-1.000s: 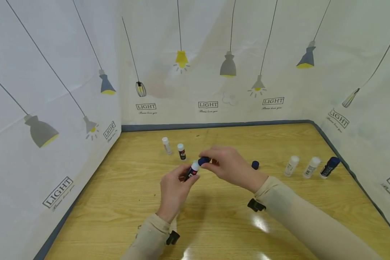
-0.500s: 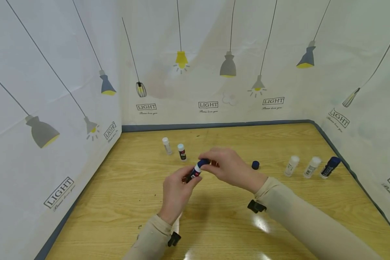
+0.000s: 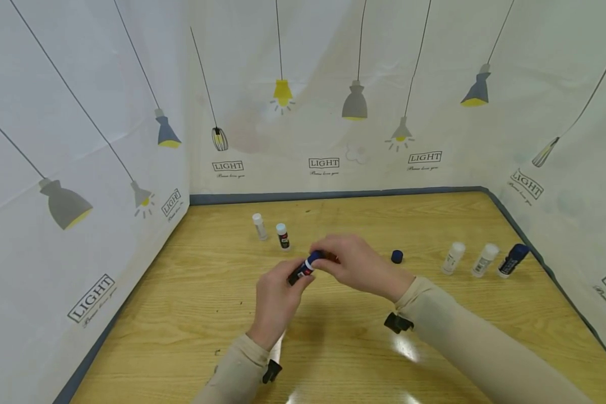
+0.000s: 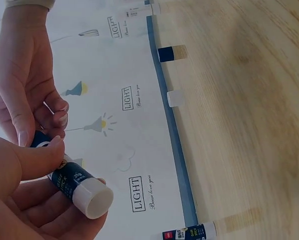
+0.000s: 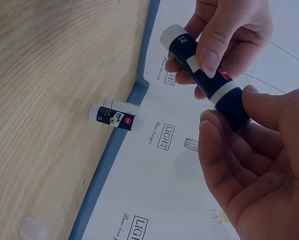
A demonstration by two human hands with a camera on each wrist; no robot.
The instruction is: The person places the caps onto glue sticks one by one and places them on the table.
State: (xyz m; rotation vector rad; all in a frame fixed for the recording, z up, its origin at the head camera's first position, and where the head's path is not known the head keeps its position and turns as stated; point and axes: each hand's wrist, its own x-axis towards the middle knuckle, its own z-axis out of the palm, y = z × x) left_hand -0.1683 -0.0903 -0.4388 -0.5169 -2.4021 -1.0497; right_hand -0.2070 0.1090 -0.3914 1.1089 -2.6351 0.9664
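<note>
My left hand (image 3: 278,297) grips the dark-labelled body of a glue stick (image 5: 192,62) between thumb and fingers, over the middle of the table. The stick is tilted, its white base toward my left palm side. With thumb and fingertips, my right hand (image 3: 358,264) pinches the dark blue cap (image 5: 232,107) at the stick's other end. The cap sits over that end, right against a white collar on the body. A loose dark blue cap (image 3: 396,256) stands on the table right of my right hand.
A white glue stick (image 3: 259,227) and an uncapped dark-labelled one (image 3: 283,238) stand at the back left. Two white sticks (image 3: 453,258) and a blue-capped stick (image 3: 513,260) stand at the right. A whitish cap (image 4: 175,98) shows in the left wrist view. Printed cloth walls (image 3: 262,168) border the table.
The blue cap in my right hand has come down over the glue stick's white end, which was bare before. My left hand has shifted slightly right with the stick.
</note>
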